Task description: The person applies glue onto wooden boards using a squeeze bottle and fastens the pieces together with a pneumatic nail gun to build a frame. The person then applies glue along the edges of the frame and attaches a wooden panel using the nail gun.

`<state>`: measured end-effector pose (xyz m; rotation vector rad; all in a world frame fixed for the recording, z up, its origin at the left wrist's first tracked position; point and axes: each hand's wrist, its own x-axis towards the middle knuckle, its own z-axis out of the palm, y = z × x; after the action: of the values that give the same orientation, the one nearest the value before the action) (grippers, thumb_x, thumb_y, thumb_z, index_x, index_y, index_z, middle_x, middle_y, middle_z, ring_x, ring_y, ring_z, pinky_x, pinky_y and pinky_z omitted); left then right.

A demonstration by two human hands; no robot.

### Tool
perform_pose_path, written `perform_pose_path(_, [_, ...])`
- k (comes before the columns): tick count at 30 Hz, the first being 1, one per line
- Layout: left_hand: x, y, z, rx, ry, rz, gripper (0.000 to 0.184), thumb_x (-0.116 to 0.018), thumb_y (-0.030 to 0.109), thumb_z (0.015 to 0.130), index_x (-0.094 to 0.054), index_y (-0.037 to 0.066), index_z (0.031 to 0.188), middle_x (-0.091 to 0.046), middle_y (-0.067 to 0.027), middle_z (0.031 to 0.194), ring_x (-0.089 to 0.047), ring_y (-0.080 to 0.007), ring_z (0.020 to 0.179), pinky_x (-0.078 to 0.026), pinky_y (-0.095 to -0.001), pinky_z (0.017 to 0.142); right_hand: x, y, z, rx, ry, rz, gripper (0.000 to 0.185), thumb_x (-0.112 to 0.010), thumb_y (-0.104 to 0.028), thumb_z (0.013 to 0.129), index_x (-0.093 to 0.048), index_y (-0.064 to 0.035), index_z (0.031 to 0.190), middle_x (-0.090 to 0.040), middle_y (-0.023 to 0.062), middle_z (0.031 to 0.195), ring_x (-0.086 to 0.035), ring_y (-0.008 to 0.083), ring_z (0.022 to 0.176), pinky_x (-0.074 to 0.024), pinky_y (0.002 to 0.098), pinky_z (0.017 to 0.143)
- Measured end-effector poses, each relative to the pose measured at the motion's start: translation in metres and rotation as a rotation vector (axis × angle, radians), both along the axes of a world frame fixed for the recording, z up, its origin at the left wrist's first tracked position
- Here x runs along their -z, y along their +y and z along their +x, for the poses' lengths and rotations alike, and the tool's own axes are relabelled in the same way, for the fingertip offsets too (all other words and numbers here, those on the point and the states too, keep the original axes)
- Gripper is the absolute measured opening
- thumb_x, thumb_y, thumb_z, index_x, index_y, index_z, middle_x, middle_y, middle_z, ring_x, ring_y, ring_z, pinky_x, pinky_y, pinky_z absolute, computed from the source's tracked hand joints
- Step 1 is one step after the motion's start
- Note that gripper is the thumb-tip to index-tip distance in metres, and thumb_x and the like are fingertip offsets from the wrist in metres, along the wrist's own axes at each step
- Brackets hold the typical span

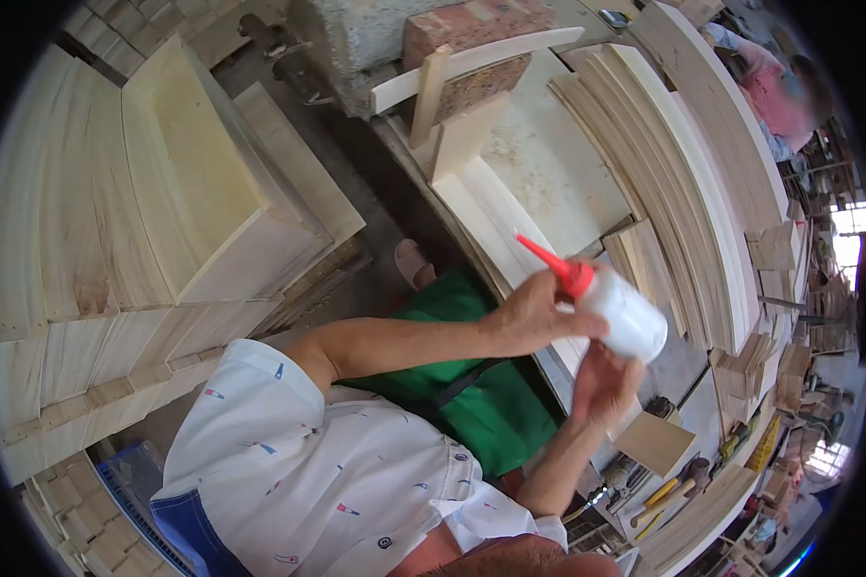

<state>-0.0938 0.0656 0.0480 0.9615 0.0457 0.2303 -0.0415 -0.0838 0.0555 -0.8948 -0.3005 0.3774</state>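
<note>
A white squeeze bottle with a long red pointed nozzle is held up in both hands, tilted so the nozzle points up and to the left. My left hand is closed around it near the red cap, fingers and thumb against its side. Lower down, my right hand grips the same bottle from below; some of its fingers are hidden. Beneath the hands lies a long pale wooden board on the workbench, with a short upright wooden piece at its far end.
Long wooden boards are stacked along the bench. A brick block and a concrete block stand at the back. Stacked wooden boxes fill the left. Hand tools lie at lower right. Another person in pink is at the upper right.
</note>
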Motion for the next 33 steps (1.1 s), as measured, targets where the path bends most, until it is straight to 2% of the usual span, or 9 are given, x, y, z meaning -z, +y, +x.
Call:
perform_pose_path(2, [0.004, 0.019, -0.001, -0.102, -0.063, 0.062, 0.072, -0.079, 0.020, 0.077, -0.041, 0.000, 0.135, -0.051, -0.0095, 0.126, -0.046, -0.0160, 0.121, -0.037, -0.0330, 0.104, 0.009, 0.035, -0.008, -0.115, 0.079, 0.207, 0.065, -0.067, -0.029, 0.087, -0.040, -0.0018, 0.139, -0.045, 0.0143, 0.141, -0.041, 0.0298, 0.132, -0.0202, 0.0454, 0.116])
perform_pose_path(5, [0.002, 0.038, -0.010, -0.241, -0.078, 0.190, 0.071, -0.077, 0.018, 0.079, -0.039, 0.000, 0.136, -0.049, -0.0096, 0.128, -0.044, -0.0157, 0.123, -0.035, -0.0328, 0.105, 0.007, 0.069, -0.009, -0.139, 0.194, 0.212, 0.065, -0.067, -0.030, 0.087, -0.040, -0.0034, 0.139, -0.045, 0.0170, 0.140, -0.043, 0.0339, 0.129, -0.0362, 0.0526, 0.108])
perform_pose_path(9, [0.025, 0.068, -0.035, -0.551, -0.078, 0.527, 0.065, -0.075, 0.008, 0.077, -0.041, 0.002, 0.133, -0.044, -0.0106, 0.132, -0.043, -0.0182, 0.123, -0.038, -0.0339, 0.101, -0.032, 0.085, 0.011, -0.157, 0.050, 0.077, 0.074, -0.074, -0.030, 0.082, -0.036, -0.0068, 0.141, -0.042, 0.0187, 0.141, -0.039, 0.0409, 0.131, -0.0364, 0.0617, 0.106])
perform_pose_path(13, [0.042, 0.124, -0.052, -0.971, 0.060, 0.923, 0.065, -0.073, 0.005, 0.076, -0.041, 0.002, 0.133, -0.043, -0.0124, 0.124, -0.047, -0.0235, 0.116, -0.041, -0.0357, 0.098, -0.060, 0.102, 0.035, -0.063, -0.079, 0.126, 0.081, -0.078, -0.032, 0.078, -0.034, -0.0077, 0.142, -0.043, 0.0178, 0.141, -0.038, 0.0380, 0.133, -0.0356, 0.0611, 0.106])
perform_pose_path(17, [0.036, 0.159, -0.038, -0.809, 0.127, 1.025, 0.059, -0.069, 0.005, 0.080, -0.044, 0.002, 0.133, -0.045, -0.0156, 0.132, -0.050, -0.0247, 0.116, -0.042, -0.0362, 0.098, -0.071, 0.131, 0.047, -0.170, -0.239, -0.039, 0.073, -0.075, -0.024, 0.081, -0.036, -0.0071, 0.140, -0.047, 0.0162, 0.136, -0.045, 0.0361, 0.128, -0.0393, 0.0607, 0.104])
perform_pose_path(21, [0.041, 0.169, -0.032, -0.756, 0.131, 1.074, 0.042, -0.062, 0.004, 0.086, -0.051, 0.000, 0.126, -0.061, -0.0178, 0.109, -0.063, -0.0263, 0.091, -0.051, -0.0343, 0.080, -0.078, 0.148, 0.048, -0.096, -0.322, -0.174, 0.065, -0.074, -0.019, 0.081, -0.041, 0.0004, 0.133, -0.054, 0.0186, 0.126, -0.057, 0.0322, 0.115, -0.0491, 0.0543, 0.096])
perform_pose_path(24, [0.043, 0.171, -0.034, -0.696, 0.160, 1.069, 0.041, -0.058, 0.004, 0.087, -0.051, 0.002, 0.127, -0.062, -0.0202, 0.106, -0.060, -0.0390, 0.098, -0.050, -0.0441, 0.084, -0.082, 0.155, 0.048, -0.063, -0.337, -0.154, 0.059, -0.074, -0.014, 0.080, -0.045, 0.0032, 0.128, -0.059, 0.0173, 0.117, -0.061, 0.0299, 0.108, -0.0503, 0.0519, 0.094])
perform_pose_path(27, [0.038, 0.170, -0.034, -0.756, 0.090, 1.076, 0.035, -0.060, 0.003, 0.087, -0.054, -0.002, 0.121, -0.062, -0.0183, 0.095, -0.063, -0.0297, 0.082, -0.050, -0.0370, 0.074, -0.086, 0.161, 0.047, -0.067, -0.359, -0.140, 0.055, -0.073, -0.011, 0.081, -0.046, 0.0029, 0.127, -0.060, 0.0159, 0.115, -0.061, 0.0274, 0.108, -0.0501, 0.0488, 0.094])
perform_pose_path(33, [0.042, 0.172, -0.033, -0.799, 0.032, 1.107, 0.022, -0.061, 0.004, 0.087, -0.055, -0.004, 0.107, -0.060, -0.0187, 0.089, -0.061, -0.0355, 0.080, -0.049, -0.0403, 0.071, -0.085, 0.170, 0.044, -0.044, -0.387, -0.183, 0.057, -0.075, -0.007, 0.080, -0.046, 0.0019, 0.128, -0.060, 0.0134, 0.116, -0.061, 0.0234, 0.108, -0.0488, 0.0414, 0.095])
